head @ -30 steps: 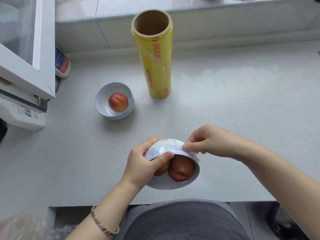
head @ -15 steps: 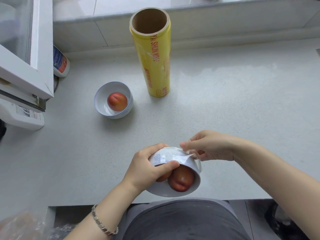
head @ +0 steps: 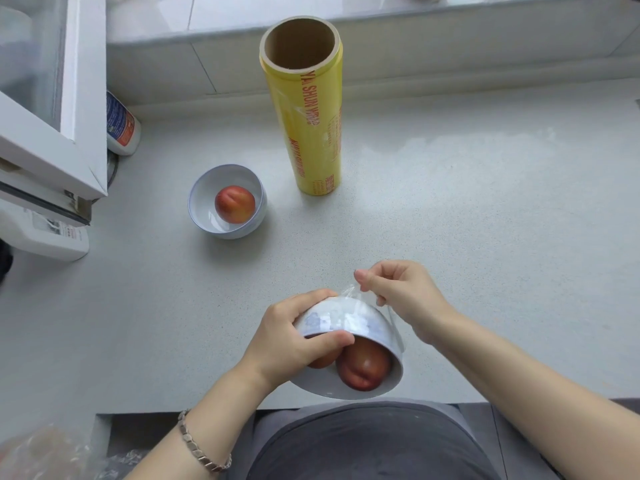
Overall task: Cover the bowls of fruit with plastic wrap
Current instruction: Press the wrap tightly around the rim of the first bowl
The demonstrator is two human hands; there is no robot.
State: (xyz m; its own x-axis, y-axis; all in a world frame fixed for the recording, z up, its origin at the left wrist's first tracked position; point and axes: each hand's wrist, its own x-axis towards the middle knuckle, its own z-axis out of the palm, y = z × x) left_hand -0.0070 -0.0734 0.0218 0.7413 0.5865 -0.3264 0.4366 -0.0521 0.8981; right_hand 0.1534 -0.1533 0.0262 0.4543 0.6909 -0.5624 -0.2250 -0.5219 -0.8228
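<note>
While the left grip [head: 287,337] clasps the tilted bowl [head: 384,388], the right grip [head: 405,296] pinches wrap [head: 349,291] — its edges barely discernible.

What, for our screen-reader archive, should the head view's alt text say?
A left hand holds a white bowl of red fruit tilted toward the person while the right hand pinches plastic wrap at its base. Farther back on the grey counter, a second bowl with one fruit stands beside an upright yellow wrap roll.
</note>
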